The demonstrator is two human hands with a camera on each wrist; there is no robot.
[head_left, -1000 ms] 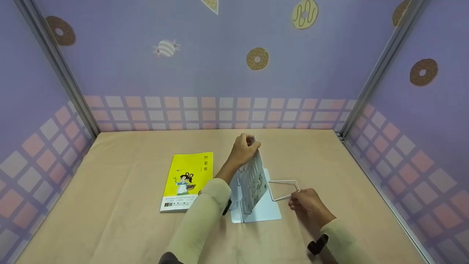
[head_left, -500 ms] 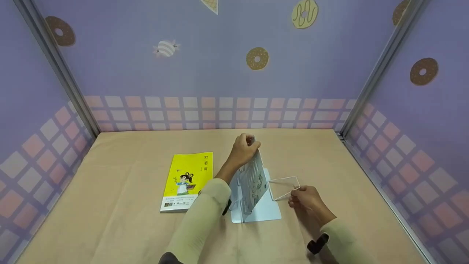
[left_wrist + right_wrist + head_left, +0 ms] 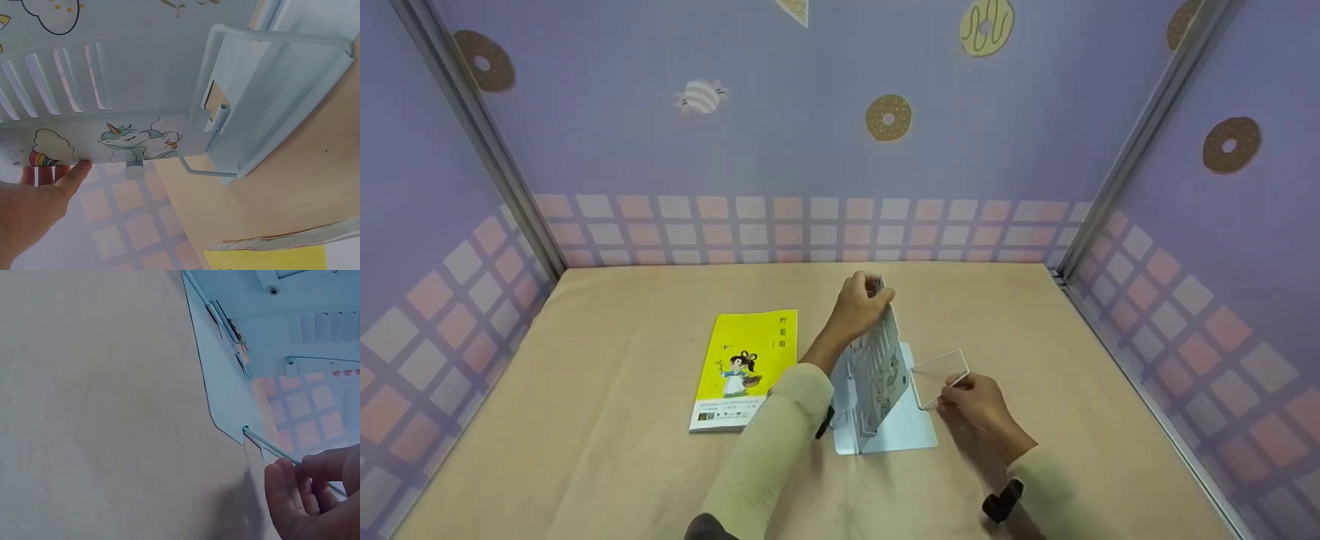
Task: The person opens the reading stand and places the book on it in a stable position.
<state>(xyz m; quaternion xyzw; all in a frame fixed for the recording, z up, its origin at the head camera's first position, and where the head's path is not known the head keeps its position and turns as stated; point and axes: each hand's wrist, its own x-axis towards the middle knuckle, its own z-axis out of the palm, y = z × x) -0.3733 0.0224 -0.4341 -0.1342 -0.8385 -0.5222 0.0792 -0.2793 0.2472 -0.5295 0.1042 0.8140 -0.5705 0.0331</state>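
Observation:
A light blue metal book stand (image 3: 879,382) with unicorn drawings stands with its panel raised and tilted over a flat base plate (image 3: 911,433). My left hand (image 3: 859,306) grips the panel's top edge, the thumb on the printed face (image 3: 152,79) in the left wrist view. Behind the panel, my right hand (image 3: 981,403) pinches a thin wire support leg (image 3: 964,361), which slants up from the base. The right wrist view shows that wire (image 3: 270,447) between thumb and fingers, its end seated in the plate. On the printed side, a second wire loop (image 3: 281,36) joins the lower ledge.
A yellow-covered book (image 3: 750,337) lies flat to the left of the stand, partly behind the left forearm. A beige cloth (image 3: 615,420) covers the table. Purple patterned walls (image 3: 825,165) enclose the back and both sides.
My right hand has moved slightly left toward the stand, and the free end of the wire leg has swung upward. The left hand and panel have stayed put.

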